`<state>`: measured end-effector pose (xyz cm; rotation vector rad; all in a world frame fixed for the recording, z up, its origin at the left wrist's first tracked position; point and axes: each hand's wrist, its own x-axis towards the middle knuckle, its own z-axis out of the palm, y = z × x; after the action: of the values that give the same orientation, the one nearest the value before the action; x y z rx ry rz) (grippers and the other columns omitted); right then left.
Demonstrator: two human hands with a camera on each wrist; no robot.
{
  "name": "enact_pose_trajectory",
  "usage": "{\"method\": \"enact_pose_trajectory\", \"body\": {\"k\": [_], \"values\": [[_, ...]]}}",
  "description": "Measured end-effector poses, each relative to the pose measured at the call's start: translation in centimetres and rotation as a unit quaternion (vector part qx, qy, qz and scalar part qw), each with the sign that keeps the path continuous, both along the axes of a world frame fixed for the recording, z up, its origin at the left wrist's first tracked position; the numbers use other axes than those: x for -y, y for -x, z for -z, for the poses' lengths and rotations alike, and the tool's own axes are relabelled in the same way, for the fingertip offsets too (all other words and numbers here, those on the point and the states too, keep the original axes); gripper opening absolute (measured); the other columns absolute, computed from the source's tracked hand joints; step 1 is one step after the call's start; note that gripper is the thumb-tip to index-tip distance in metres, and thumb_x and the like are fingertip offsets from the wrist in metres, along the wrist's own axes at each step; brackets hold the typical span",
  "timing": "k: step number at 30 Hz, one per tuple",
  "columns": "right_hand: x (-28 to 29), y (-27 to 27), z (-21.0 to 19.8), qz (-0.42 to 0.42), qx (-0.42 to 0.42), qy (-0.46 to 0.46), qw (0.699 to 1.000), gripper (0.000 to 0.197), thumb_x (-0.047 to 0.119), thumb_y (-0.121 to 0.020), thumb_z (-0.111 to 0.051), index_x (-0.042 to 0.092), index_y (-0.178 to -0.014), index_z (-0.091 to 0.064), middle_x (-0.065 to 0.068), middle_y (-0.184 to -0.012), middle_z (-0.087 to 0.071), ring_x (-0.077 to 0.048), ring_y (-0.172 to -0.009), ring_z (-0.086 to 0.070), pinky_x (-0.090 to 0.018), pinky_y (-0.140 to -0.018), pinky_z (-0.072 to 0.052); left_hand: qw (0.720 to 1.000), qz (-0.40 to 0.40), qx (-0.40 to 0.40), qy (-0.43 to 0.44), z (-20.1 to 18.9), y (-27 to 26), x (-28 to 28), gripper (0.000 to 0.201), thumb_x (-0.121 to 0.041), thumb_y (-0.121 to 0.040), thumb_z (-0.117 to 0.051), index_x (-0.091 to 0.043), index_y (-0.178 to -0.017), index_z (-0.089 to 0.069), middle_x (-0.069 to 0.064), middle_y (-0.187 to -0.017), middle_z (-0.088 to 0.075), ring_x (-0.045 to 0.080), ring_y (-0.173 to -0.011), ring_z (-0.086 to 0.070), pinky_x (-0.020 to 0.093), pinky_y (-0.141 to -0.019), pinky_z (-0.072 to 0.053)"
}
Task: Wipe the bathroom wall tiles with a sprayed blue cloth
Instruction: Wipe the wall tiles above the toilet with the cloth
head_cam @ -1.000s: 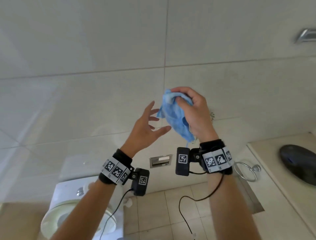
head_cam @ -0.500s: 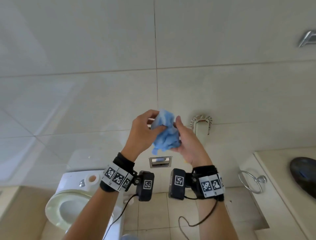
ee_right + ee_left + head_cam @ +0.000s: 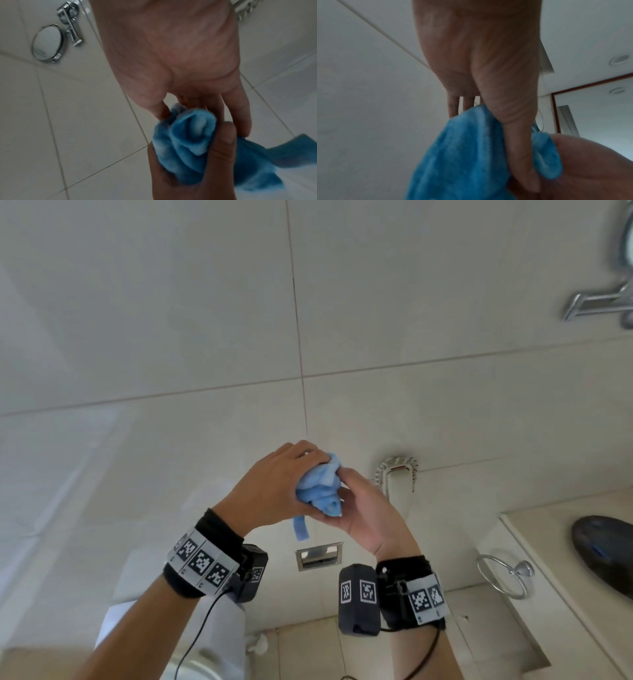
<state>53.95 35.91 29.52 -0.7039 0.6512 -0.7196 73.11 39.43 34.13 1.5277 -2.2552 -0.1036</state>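
Right now we have the blue cloth (image 3: 320, 489) bunched between both hands in front of the wall tiles (image 3: 171, 302), off the wall, a loose tail hanging below the wad. Our left hand (image 3: 274, 491) curls over it from the left with its thumb pressed into the folds, and our right hand (image 3: 363, 510) cups it from beneath and the right, fingers pinching it. We judge the wad lies equally near both hands, running roughly up and down, with tile straight ahead for the first pass
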Motion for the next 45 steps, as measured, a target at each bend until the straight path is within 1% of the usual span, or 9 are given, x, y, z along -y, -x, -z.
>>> {"method": "enact_pose_trajectory", "body": {"k": [8,12,15,19,21,28,33,39,45], "values": [[0.2,2.6,-4.1,0.136,0.004,0.096,0.986,0.050,0.054,-0.098,-0.061,0.026,-0.139,-0.066,-0.009,-0.139,-0.067,-0.032,-0.130,-0.063,-0.057,-0.112,-0.048,0.992,-0.053,-0.099,0.065,-3.7,3.9,4.2,0.034,-0.037,-0.083,-0.081,-0.027,-0.109,-0.061,-0.015,-0.095,-0.062,0.010,-0.083,-0.059,0.031,-0.075,-0.051],[3.3,3.7,-8.4,0.219,0.020,0.208,0.953,0.045,0.045,-0.106,-0.055,0.033,-0.149,-0.052,-0.003,-0.141,-0.066,-0.026,-0.130,-0.063,-0.055,-0.110,-0.050,0.987,-0.046,-0.119,0.101,-10.5,7.1,7.7,0.051,-0.045,-0.081,-0.081,-0.026,-0.119,-0.052,-0.011,-0.091,-0.065,0.012,-0.082,-0.063,0.034,-0.076,-0.053],[5.9,4.8,-13.8,0.225,0.079,0.295,0.925,0.047,0.041,-0.107,-0.053,0.027,-0.152,-0.048,-0.008,-0.141,-0.065,-0.031,-0.128,-0.064,-0.057,-0.104,-0.053,0.983,-0.019,-0.102,0.150,-16.0,9.8,9.9,0.084,-0.054,-0.072,-0.086,-0.020,-0.135,-0.041,-0.004,-0.102,-0.065,0.017,-0.087,-0.062,0.033,-0.076,-0.049],[10.6,6.6,-21.2,0.277,0.134,0.320,0.896,0.043,0.018,-0.101,-0.067,0.017,-0.142,-0.055,-0.014,-0.125,-0.073,-0.029,-0.107,-0.073,-0.042,-0.079,-0.062,0.970,0.004,-0.078,0.232,-21.7,12.0,13.2,0.074,-0.047,-0.073,-0.089,-0.018,-0.132,-0.057,0.000,-0.125,-0.060,0.024,-0.115,-0.056,0.033,-0.094,-0.045],[13.1,7.6,-24.6,0.367,0.103,0.370,0.848,0.041,0.014,-0.095,-0.076,0.015,-0.133,-0.063,-0.012,-0.122,-0.074,-0.026,-0.108,-0.072,-0.044,-0.087,-0.061,0.958,-0.008,-0.048,0.283,-23.9,12.2,14.4,0.080,-0.048,-0.071,-0.088,-0.019,-0.140,-0.059,0.006,-0.141,-0.054,0.028,-0.128,-0.051,0.042,-0.107,-0.044],[19.3,7.9,-30.3,0.546,-0.120,0.635,0.534,0.042,0.011,-0.095,-0.070,0.017,-0.136,-0.067,-0.004,-0.146,-0.060,-0.018,-0.127,-0.058,-0.024,-0.108,-0.045,0.904,-0.086,0.021,0.418,-29.7,11.6,15.1,0.076,-0.032,-0.079,-0.083,-0.021,-0.148,-0.055,0.000,-0.152,-0.052,0.024,-0.138,-0.048,0.039,-0.114,-0.039],[21.4,5.9,-27.5,0.547,-0.160,0.697,0.436,0.037,0.010,-0.103,-0.065,0.011,-0.140,-0.065,-0.010,-0.152,-0.055,-0.030,-0.135,-0.052,-0.048,-0.111,-0.046,0.890,-0.144,0.045,0.430,-29.9,9.4,14.8,0.073,-0.026,-0.085,-0.078,-0.021,-0.152,-0.050,-0.002,-0.159,-0.047,0.024,-0.144,-0.044,0.041,-0.116,-0.039],[19.4,2.6,-20.4,0.440,-0.234,0.802,0.330,0.032,0.016,-0.105,-0.059,0.011,-0.136,-0.068,-0.015,-0.149,-0.057,-0.038,-0.140,-0.051,-0.047,-0.110,-0.046,0.862,-0.213,0.043,0.458,-28.9,4.7,12.5,0.061,-0.022,-0.098,-0.058,-0.018,-0.157,-0.043,0.003,-0.165,-0.037,0.026,-0.152,-0.035,0.042,-0.123,-0.032],[17.6,0.1,-18.3,0.392,-0.288,0.816,0.314,0.037,0.023,-0.098,-0.073,0.011,-0.133,-0.066,-0.016,-0.151,-0.055,-0.036,-0.142,-0.050,-0.048,-0.106,-0.050,0.850,-0.261,0.053,0.455,-27.6,0.9,9.8,0.061,-0.016,-0.101,-0.046,-0.017,-0.161,-0.033,0.007,-0.169,-0.030,0.028,-0.157,-0.025,0.041,-0.127,-0.026]]}}
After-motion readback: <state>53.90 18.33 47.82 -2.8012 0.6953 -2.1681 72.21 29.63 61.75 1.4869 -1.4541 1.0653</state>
